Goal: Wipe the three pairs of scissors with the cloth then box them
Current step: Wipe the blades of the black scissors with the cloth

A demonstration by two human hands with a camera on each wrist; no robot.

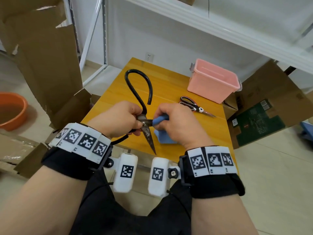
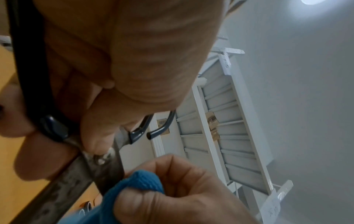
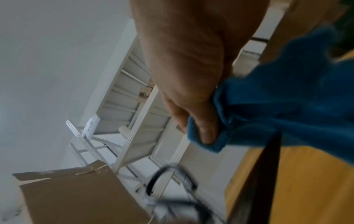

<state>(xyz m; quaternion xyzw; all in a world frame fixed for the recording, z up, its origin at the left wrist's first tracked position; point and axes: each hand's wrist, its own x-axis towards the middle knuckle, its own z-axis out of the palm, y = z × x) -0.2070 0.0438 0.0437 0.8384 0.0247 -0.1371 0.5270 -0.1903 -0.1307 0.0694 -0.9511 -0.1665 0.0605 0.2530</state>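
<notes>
Currently wiping the large black-handled scissors over the table, near its front edge.

Left hand grips them at the pivot; right hand pinches the blue cloth on one blade. Advise stroking pivot-to-tip, fingers behind the edge; blades appear pitted. Pink box stands well apart.

The big scissors had dull, pitted metal blades and glossy black handles; the cloth was soft blue fabric, the table smooth yellow wood, the box matt pink plastic.

Head view down over table, wrist views close, upward, sharing shelving.
</notes>
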